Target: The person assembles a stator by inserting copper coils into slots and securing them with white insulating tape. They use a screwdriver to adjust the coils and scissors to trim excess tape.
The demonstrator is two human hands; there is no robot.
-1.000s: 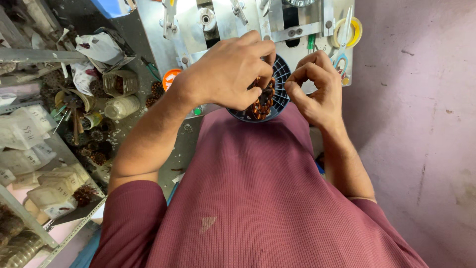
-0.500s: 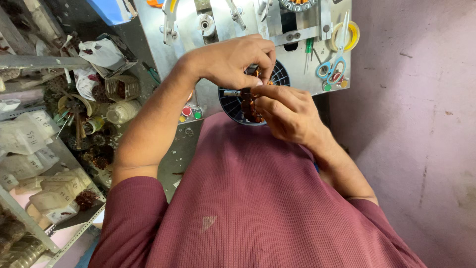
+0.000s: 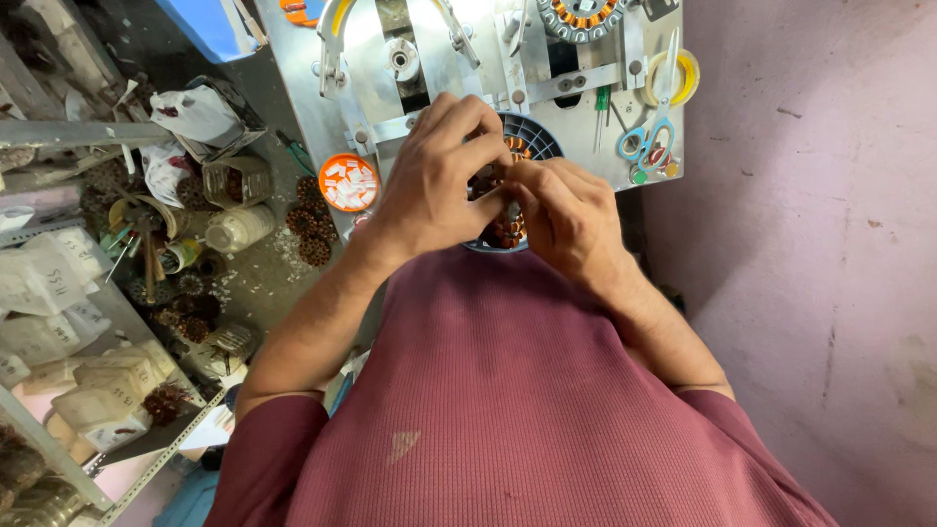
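both hands, left (image 3: 434,181) and right (image 3: 566,210), pinch a copper-wound stator (image 3: 508,220) over the metal bench (image 3: 322,117).

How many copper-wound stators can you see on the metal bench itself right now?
2. One copper-wound stator lies at the bench's top edge, partly cut off. The other stator sits in the black round holder, mostly covered by both hands. More may be hidden.

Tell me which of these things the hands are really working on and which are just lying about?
In use:
- left hand and right hand, both on the round copper-wound motor part

Lying about:
- blue-handled scissors
- yellow tape roll
- orange dish of white bits
- second wound ring at the top
- glass jar
- white bag
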